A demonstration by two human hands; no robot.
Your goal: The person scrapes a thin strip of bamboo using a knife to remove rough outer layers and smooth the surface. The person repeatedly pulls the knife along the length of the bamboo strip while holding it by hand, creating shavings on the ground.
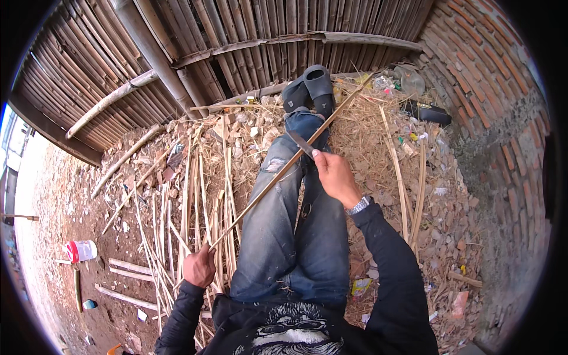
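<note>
A long, thin bamboo strip (266, 190) runs slantwise across my outstretched legs, from the lower left up to the right past my shoes. My left hand (199, 267) is closed around its near end. In my right hand (336, 177) is a knife (300, 144), its blade lying across the strip above my knees and pointing up to the left. The handle is mostly hidden inside my fist. Several split bamboo strips (192, 195) lie on the ground to the left of my legs, close to my left hand.
A bamboo wall (254, 35) stands beyond my feet, and a brick wall (503, 100) rises on the right. More strips (396, 171) lie right of my legs among rubble. A white tub with a red lid (81, 251) sits at the left. A black case-like object (427, 112) lies near the brick wall.
</note>
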